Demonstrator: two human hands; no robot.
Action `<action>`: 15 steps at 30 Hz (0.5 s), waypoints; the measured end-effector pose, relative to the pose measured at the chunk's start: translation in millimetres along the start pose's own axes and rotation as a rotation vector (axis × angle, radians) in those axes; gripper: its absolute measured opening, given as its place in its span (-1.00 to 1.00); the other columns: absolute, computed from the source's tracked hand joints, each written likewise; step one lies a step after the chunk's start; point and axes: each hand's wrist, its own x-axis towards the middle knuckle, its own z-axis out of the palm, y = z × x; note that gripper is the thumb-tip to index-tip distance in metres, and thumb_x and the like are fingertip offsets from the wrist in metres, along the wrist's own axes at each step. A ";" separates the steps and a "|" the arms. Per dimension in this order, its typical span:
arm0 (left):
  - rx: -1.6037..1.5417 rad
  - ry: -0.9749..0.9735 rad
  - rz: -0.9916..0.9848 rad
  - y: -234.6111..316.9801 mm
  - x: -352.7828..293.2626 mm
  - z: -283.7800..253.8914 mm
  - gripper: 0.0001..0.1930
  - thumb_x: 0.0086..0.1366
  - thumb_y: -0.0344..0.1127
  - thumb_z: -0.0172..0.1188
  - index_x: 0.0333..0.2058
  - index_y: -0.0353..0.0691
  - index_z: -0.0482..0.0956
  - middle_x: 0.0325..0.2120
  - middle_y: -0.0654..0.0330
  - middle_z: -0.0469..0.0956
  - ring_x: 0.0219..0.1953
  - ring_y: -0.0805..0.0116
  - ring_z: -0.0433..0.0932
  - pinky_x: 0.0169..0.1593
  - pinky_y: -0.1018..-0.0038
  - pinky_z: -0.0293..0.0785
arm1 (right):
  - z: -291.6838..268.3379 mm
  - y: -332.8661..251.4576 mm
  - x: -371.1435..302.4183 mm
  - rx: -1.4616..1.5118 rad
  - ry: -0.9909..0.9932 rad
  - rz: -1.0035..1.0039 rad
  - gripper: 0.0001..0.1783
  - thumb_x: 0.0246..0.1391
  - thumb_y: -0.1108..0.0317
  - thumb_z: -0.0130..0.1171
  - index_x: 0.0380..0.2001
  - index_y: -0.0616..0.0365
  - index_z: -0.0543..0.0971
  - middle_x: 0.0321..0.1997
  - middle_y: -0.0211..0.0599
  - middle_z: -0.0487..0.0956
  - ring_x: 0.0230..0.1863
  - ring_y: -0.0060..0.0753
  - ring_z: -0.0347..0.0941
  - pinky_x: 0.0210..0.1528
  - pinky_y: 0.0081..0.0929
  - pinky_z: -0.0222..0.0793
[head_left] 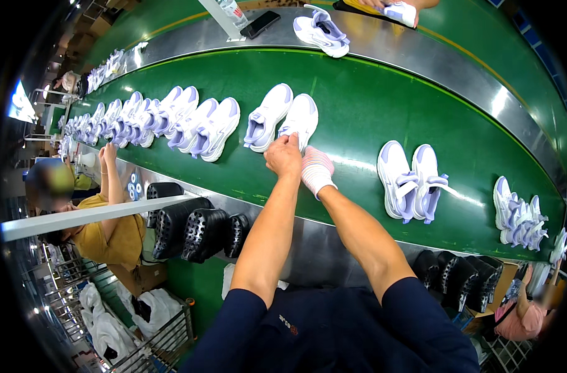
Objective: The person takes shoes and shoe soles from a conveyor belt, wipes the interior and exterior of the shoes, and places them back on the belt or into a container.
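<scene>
factory hall with green floor surrounds a long green conveyor belt [352, 105], which has metal edges and crosses the whole frame. on it, a little above the centre of the frame, stands the pair in work: a left white-and-lavender sneaker [275, 104] and, close beside it, a right white-and-lavender sneaker [304, 113], toes toward the upper edge. the left hand [283, 155], bare, is at the collar of the right sneaker, its fingers drawn together; whether they pinch the material, i cannot tell, because the hand covers the place. the right hand [318, 169], in a striped glove, is half curled just beside the heel of the same sneaker; its fingertips are hidden, so its hold i also cannot tell.

for good handling, i think one hand should steady the heel while the other works gently at the collar, so that the sneaker does not slide on the belt. pale uppers probably mark easily, so light finger pressure seems better. to the right of centre, another pair of sneakers [392, 165] stands with its straps loose.
</scene>
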 end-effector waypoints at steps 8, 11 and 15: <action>0.311 0.159 0.644 -21.6 8.1 -14.4 -0.84 0.13 -0.28 0.37 -0.47 -0.25 0.72 -0.43 0.06 0.60 -0.22 -0.02 0.48 -0.07 0.11 0.38 | 13.5 1.8 16.3 0.107 0.047 0.014 -0.63 0.11 0.15 0.10 -0.18 0.19 0.65 -0.13 0.14 0.66 -0.02 0.19 0.58 0.06 0.01 0.48; 0.274 0.102 0.793 -26.4 16.6 -20.1 -0.87 0.09 -0.33 0.40 -0.49 -0.25 0.69 -0.41 0.09 0.58 -0.19 0.03 0.48 -0.06 0.09 0.36 | 19.0 1.9 16.1 0.172 0.020 0.003 -0.63 0.10 0.14 0.11 -0.20 0.19 0.65 -0.13 0.16 0.65 -0.01 0.20 0.57 0.08 0.01 0.47; 0.366 0.053 0.779 -27.1 9.9 -32.5 -0.85 0.09 -0.32 0.42 -0.37 -0.21 0.69 -0.36 0.11 0.56 -0.16 0.05 0.48 -0.09 0.12 0.37 | 17.3 -0.5 11.9 0.175 0.022 -0.041 -0.61 0.17 0.14 0.06 -0.21 0.25 0.65 -0.12 0.25 0.62 -0.03 0.28 0.55 0.06 0.02 0.45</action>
